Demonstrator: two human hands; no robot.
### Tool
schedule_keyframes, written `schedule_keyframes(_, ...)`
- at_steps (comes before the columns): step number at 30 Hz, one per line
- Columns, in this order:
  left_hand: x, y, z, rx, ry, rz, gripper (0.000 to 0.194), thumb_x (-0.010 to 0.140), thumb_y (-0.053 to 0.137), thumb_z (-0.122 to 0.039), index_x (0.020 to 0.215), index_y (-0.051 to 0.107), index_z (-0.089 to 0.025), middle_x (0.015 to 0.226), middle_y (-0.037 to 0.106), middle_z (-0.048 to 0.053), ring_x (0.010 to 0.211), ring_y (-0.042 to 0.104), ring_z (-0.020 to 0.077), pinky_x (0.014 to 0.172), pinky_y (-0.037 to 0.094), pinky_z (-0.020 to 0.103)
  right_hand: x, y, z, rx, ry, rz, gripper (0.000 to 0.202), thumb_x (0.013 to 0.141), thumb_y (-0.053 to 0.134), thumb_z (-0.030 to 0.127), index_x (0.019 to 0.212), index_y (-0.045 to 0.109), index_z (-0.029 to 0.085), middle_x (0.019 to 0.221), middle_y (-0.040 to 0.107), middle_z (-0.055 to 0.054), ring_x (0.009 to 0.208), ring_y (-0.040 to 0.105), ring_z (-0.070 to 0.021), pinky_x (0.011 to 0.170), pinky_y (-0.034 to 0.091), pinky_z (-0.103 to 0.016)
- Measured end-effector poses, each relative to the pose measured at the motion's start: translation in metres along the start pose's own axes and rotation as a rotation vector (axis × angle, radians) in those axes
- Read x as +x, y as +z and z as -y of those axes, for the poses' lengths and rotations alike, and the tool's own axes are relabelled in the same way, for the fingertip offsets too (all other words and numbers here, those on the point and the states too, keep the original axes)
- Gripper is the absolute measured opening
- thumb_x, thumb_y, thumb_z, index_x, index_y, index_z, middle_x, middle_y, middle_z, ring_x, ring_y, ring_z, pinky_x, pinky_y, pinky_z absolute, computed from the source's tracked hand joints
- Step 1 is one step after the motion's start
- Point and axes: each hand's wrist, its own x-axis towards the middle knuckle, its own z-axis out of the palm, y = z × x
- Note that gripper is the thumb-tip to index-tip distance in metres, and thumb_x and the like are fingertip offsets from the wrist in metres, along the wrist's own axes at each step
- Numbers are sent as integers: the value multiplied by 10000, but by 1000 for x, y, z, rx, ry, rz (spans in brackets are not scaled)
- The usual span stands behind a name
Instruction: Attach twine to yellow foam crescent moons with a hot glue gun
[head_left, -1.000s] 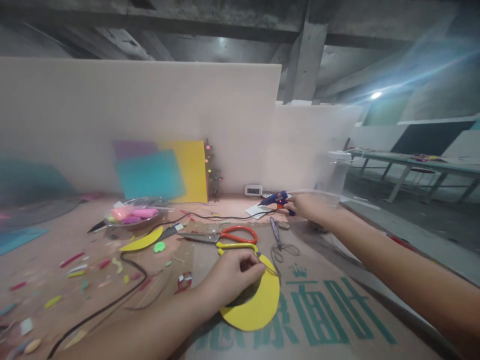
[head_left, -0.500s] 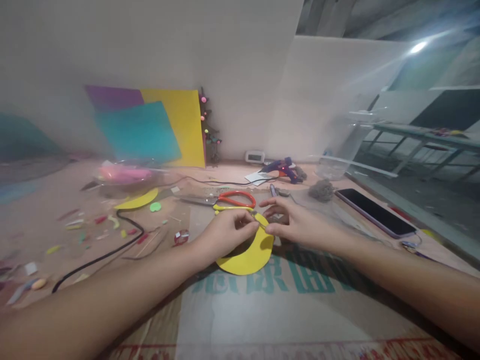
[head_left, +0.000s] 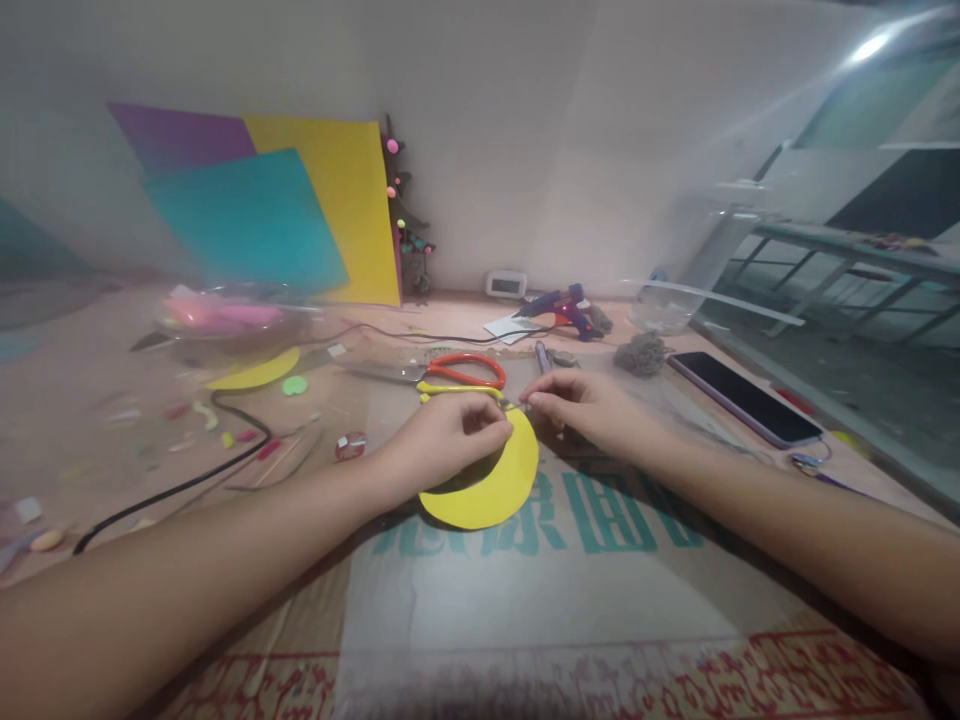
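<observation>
The left hand point(head_left: 461, 440) lies at mid-frame with thumb and forefinger curled close together at the upper part of the curved yellow piece point(head_left: 487, 490), the thumb touching it; whether the tips pinch it cannot be told. The right hand point(head_left: 585, 405), just right of it, has thumb and forefinger drawn nearly together beside a thin grey strand point(head_left: 514, 406); a grip on the strand cannot be confirmed. The yellow piece is at centre frame, below and right of the left fingertips and lower left of the right ones, over a printed sheet point(head_left: 480, 610). Its broad curve bulges toward the lower right; the visible band's long axis rises from lower left to upper right, part of it being hidden by the left hand. Scissors point(head_left: 461, 372) lie just above, blades pointing left. A glue gun point(head_left: 566, 310) is noted above right of centre, and a phone point(head_left: 742, 398) at right.
</observation>
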Motion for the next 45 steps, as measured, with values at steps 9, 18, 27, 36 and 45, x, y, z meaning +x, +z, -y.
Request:
schedule_keyframes(9,-1,-1,0,20,61,69,232,858,577,-374,750,614,-172,696,592,-24,623,503,104,554,372,204,-5,5,3,-33,-96,-51,232,805,643,387,845,636,159,626,540,23,538,460,-95,463,356,-223)
schedule_keyframes(18,-3,-1,4,57,108,112,242,878,559,-390,789,627,-176,727,621,-16,656,539,113,581,398,212,-5,6,0,-67,-100,-64,245,813,638,407,827,641,162,605,531,26,525,452,-96,467,348,-230)
schedule_keyframes(27,-3,-1,-1,51,89,103,249,866,567,-390,760,617,-169,712,609,-14,636,527,112,560,387,212,-4,9,-2,-86,-147,-59,260,843,594,333,1049,636,181,820,633,-17,518,463,-87,471,380,-240)
schedule_keyframes(36,-4,-1,-2,-30,47,5,258,863,562,-385,761,644,-163,704,620,1,619,529,118,544,391,214,-6,2,-3,57,-115,-95,340,895,517,493,780,557,176,622,532,21,496,450,-92,450,360,-220)
schedule_keyframes(45,-3,-1,-3,-83,72,-24,255,883,563,-399,840,644,-161,764,670,9,605,558,108,559,423,210,-14,11,1,-56,-144,44,291,890,525,437,753,551,182,602,490,28,503,436,-98,466,343,-230)
